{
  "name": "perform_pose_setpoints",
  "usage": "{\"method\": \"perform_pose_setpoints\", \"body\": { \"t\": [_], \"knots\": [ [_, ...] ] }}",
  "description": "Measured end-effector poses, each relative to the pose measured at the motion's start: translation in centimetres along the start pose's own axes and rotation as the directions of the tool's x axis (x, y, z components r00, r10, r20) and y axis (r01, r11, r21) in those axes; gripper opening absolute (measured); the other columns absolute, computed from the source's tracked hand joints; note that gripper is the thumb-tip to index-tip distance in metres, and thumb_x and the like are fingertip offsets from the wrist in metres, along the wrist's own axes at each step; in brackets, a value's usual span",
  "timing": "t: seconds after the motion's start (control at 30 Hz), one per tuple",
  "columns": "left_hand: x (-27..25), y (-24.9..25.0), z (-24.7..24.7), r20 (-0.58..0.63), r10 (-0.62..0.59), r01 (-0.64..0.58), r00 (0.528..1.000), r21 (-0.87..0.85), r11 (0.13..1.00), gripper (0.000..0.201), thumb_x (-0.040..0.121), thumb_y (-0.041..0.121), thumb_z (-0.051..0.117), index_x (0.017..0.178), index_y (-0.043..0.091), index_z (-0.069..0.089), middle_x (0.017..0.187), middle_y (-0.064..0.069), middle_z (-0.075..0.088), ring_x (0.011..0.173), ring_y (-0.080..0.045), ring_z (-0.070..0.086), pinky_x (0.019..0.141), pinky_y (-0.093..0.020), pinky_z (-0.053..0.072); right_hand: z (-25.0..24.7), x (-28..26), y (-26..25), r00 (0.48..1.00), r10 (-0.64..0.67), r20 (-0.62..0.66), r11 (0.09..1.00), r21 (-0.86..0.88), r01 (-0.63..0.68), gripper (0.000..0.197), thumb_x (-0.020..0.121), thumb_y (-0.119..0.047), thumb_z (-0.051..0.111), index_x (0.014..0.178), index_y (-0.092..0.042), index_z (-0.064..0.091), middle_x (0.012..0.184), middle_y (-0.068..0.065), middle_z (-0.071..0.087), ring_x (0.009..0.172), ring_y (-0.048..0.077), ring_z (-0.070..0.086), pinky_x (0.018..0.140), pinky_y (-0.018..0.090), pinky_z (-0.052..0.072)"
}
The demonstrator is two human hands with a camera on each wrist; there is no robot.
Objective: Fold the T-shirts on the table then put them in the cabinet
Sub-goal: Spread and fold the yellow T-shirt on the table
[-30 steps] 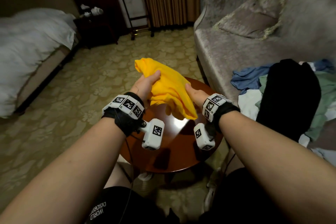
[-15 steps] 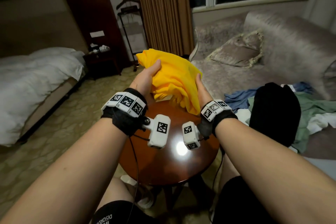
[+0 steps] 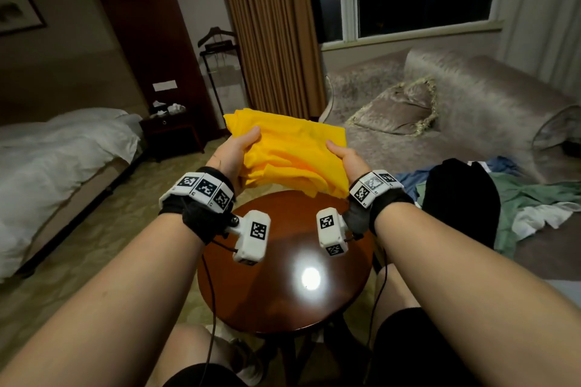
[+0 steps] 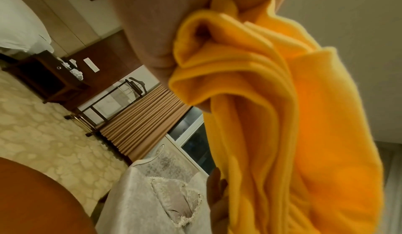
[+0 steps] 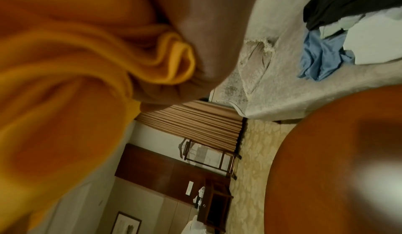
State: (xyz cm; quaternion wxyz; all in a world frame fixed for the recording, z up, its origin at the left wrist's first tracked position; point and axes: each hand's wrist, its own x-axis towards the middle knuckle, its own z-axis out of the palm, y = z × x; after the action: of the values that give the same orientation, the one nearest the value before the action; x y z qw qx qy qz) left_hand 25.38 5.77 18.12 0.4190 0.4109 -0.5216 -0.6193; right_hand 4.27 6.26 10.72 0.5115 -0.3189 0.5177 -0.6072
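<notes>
Lifting higher | yellow T-shirt (image 3: 292, 154) flatter | both hands gripping

The folded T-shirt (image 3: 292, 154) is sitting between the left hand (image 3: 234, 152) and the right hand (image 3: 344, 157), above the far edge of the round table (image 3: 283, 298). A clothes pile (image 3: 490, 198) is lying on the sofa (image 3: 471, 97) right of the right fingers; a bed (image 3: 59, 154) is lying left of the left fingers.

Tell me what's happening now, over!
Left hand and right hand gripping folded yellow T-shirt. Shirt held above round table. Nothing blocking.
</notes>
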Motion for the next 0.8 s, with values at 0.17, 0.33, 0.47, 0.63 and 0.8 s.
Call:
{"method": "perform_pose_setpoints", "body": {
  "t": [0.17, 0.33, 0.47, 0.63, 0.8],
  "knots": [
    [1.9, -1.5, 2.2, -0.017, 0.005, -0.004, 1.000, 0.076, 0.997, 0.040, 0.093, 0.026, 0.059, 0.131, 0.014, 0.054, 0.106, -0.012, 0.068, 0.076, -0.025, 0.066, 0.061, -0.034, 0.053, -3.4, -0.7, -1.0, 0.977, -0.040, -0.210, 0.938, -0.346, -0.036, 0.067, 0.094, -0.053, 0.045, 0.139, -0.004, 0.044, 0.142, 0.017, 0.046, 0.127, 0.033, 0.046, 0.109, 0.041, 0.034],
    [4.2, -2.9, 6.6, 0.029, -0.032, 0.029, 0.999, 0.125, 0.992, 0.044, 0.091, 0.030, 0.061, 0.131, 0.015, 0.053, 0.114, -0.012, 0.066, 0.087, -0.030, 0.065, 0.067, -0.036, 0.051, -8.2, -1.7, -1.2, 0.942, -0.066, -0.328, 0.948, -0.315, -0.043, 0.066, 0.096, -0.050, 0.042, 0.139, 0.000, 0.043, 0.143, 0.017, 0.044, 0.130, 0.033, 0.043, 0.108, 0.037, 0.032],
    [5.5, -3.9, 10.8, 0.062, -0.049, 0.040, 0.997, 0.145, 0.989, 0.032, 0.093, 0.029, 0.058, 0.119, 0.010, 0.059, 0.088, -0.008, 0.068, 0.068, -0.024, 0.063, 0.060, -0.032, 0.049, -12.9, -1.6, -0.2, 0.955, 0.089, -0.283, 0.996, 0.028, -0.084, 0.094, 0.062, -0.072, 0.070, 0.135, -0.016, 0.051, 0.129, 0.014, 0.059, 0.114, 0.035, 0.058, 0.102, 0.055, 0.042],
    [6.8, -6.4, 16.5, 0.125, -0.066, 0.041, 0.990, 0.194, 0.980, 0.034, 0.091, 0.027, 0.061, 0.120, 0.009, 0.060, 0.102, -0.015, 0.069, 0.090, -0.034, 0.066, 0.085, -0.051, 0.053, -17.9, -5.5, -0.6, 0.964, 0.100, -0.248, 0.992, 0.103, -0.076, 0.031, 0.092, -0.022, 0.056, 0.119, -0.009, 0.061, 0.101, 0.016, 0.072, 0.086, 0.033, 0.070, 0.070, 0.039, 0.057],
    [8.9, -10.8, 21.7, 0.178, -0.179, 0.115, 0.967, 0.320, 0.940, 0.077, 0.051, 0.045, 0.080, 0.120, 0.017, 0.061, 0.109, -0.011, 0.069, 0.099, -0.036, 0.065, 0.092, -0.055, 0.049, -25.0, -5.6, 1.0, 0.935, 0.059, -0.350, 0.998, 0.001, -0.062, 0.062, 0.070, -0.023, 0.077, 0.127, -0.008, 0.058, 0.119, 0.016, 0.065, 0.105, 0.036, 0.063, 0.096, 0.053, 0.048]
  ]
}}
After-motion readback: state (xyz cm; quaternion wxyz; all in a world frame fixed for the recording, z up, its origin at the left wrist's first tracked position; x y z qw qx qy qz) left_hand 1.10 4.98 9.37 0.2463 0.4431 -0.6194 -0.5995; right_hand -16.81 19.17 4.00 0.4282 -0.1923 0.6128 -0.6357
